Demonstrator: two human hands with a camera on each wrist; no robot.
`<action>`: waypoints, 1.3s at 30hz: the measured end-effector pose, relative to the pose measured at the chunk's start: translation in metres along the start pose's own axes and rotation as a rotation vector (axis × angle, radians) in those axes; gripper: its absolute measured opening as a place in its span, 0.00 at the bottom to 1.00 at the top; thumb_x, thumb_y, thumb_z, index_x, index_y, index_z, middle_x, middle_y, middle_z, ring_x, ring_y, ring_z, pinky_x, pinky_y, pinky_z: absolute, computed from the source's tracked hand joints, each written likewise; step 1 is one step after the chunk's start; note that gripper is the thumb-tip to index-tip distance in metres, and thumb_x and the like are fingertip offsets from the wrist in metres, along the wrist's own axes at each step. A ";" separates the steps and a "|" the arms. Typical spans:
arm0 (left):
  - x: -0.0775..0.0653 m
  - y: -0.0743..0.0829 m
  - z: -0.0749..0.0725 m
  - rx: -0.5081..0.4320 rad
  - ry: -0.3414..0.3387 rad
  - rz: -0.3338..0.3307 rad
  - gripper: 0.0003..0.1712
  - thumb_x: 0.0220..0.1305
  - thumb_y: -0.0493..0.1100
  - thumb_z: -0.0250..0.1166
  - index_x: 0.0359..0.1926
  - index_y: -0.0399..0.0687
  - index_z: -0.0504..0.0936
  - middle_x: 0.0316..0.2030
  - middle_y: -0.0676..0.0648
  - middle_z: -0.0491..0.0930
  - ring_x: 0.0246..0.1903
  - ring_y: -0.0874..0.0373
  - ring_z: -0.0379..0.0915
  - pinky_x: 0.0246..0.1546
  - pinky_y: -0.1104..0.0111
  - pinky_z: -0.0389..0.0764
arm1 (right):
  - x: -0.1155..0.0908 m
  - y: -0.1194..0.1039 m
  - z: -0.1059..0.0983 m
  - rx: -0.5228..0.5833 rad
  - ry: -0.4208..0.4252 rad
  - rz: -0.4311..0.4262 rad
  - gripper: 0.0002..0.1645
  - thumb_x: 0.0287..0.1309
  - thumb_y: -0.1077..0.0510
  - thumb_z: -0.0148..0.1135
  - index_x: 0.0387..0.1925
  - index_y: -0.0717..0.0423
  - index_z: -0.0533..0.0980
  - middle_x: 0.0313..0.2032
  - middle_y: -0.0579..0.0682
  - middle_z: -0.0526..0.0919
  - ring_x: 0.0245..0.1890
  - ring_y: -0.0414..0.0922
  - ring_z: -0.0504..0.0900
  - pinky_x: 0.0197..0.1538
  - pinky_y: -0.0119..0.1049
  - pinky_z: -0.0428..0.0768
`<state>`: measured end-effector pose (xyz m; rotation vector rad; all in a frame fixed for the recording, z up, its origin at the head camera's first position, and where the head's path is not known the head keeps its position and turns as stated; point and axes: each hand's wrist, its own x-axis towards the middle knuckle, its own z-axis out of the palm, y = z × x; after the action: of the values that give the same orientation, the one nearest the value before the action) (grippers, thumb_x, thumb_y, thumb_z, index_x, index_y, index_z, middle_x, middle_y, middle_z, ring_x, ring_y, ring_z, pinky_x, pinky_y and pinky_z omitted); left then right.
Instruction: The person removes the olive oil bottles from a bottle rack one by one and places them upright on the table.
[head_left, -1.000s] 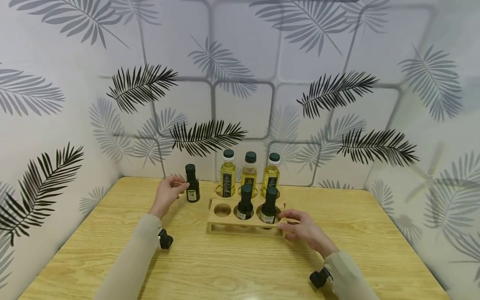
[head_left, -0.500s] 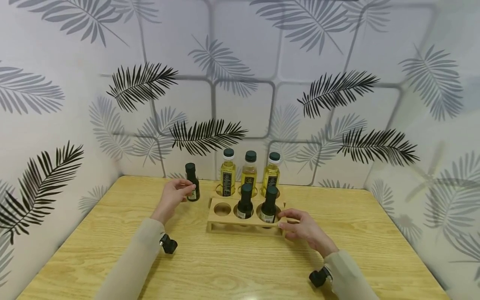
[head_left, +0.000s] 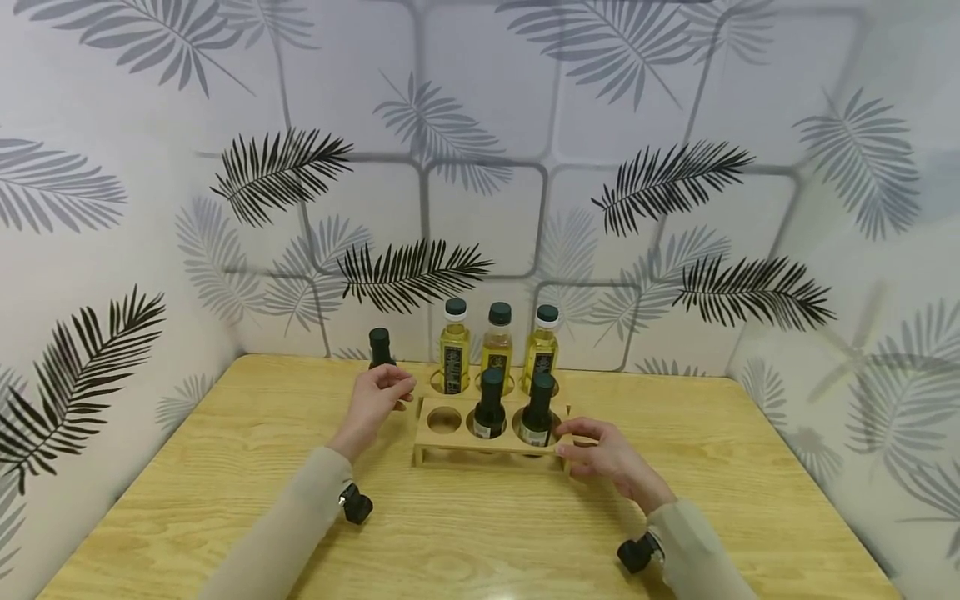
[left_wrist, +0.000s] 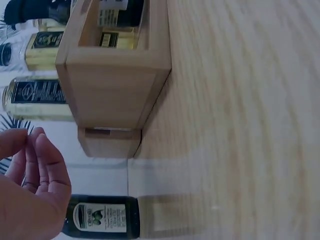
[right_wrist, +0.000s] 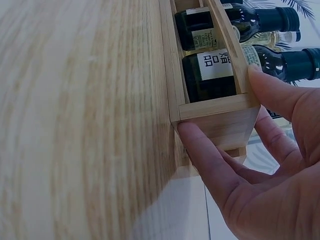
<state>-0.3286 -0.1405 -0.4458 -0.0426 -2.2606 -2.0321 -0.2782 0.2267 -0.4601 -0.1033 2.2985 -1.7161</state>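
Observation:
In the head view my left hand [head_left: 375, 404] hovers left of the wooden bottle rack [head_left: 433, 439], fingers loosely bent and holding nothing. Partly hidden behind it, a dark green bottle [head_left: 381, 346] stands upright on the table; its olive label [left_wrist: 102, 217] shows in the left wrist view. My right hand [head_left: 618, 467] holds the rack's right end, with the thumb at the top edge and fingers along the end panel [right_wrist: 225, 125]. Two dark bottles, one in the middle [head_left: 491, 408] and one at the right [head_left: 538, 412], sit in the front row. The front-left hole [head_left: 444, 420] has no bottle.
Three yellow oil bottles fill the back row: left [head_left: 453, 354], middle [head_left: 497, 346] and right [head_left: 542, 350]. Wood-grain tabletop [head_left: 480, 533] extends around the rack. A leaf-patterned wall covering [head_left: 480, 217] rises directly behind the table.
My left hand has moved right, from beside the loose dark bottle to in front of it and nearer the rack. That bottle stays in place; my right hand keeps its hold.

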 end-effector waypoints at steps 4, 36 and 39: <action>0.001 -0.001 0.010 -0.008 -0.005 0.036 0.10 0.66 0.37 0.65 0.45 0.34 0.81 0.38 0.35 0.82 0.31 0.51 0.80 0.36 0.56 0.84 | 0.001 -0.001 -0.001 -0.006 0.002 -0.005 0.22 0.61 0.57 0.67 0.55 0.61 0.76 0.64 0.58 0.71 0.54 0.48 0.78 0.43 0.42 0.84; -0.021 0.007 0.060 -0.077 -0.179 0.045 0.16 0.66 0.35 0.64 0.53 0.31 0.80 0.46 0.33 0.83 0.40 0.48 0.83 0.40 0.59 0.86 | 0.002 0.002 0.000 0.003 -0.008 0.002 0.24 0.59 0.57 0.69 0.54 0.62 0.76 0.62 0.59 0.73 0.46 0.43 0.78 0.42 0.41 0.84; -0.021 0.007 0.064 -0.051 -0.206 0.065 0.18 0.66 0.33 0.64 0.56 0.33 0.80 0.50 0.35 0.82 0.45 0.47 0.82 0.41 0.62 0.85 | 0.002 0.001 0.000 0.011 -0.007 0.000 0.24 0.59 0.57 0.69 0.54 0.62 0.76 0.62 0.60 0.73 0.46 0.43 0.79 0.42 0.41 0.84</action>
<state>-0.3104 -0.0752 -0.4474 -0.3401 -2.2868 -2.1400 -0.2797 0.2266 -0.4611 -0.1068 2.2834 -1.7255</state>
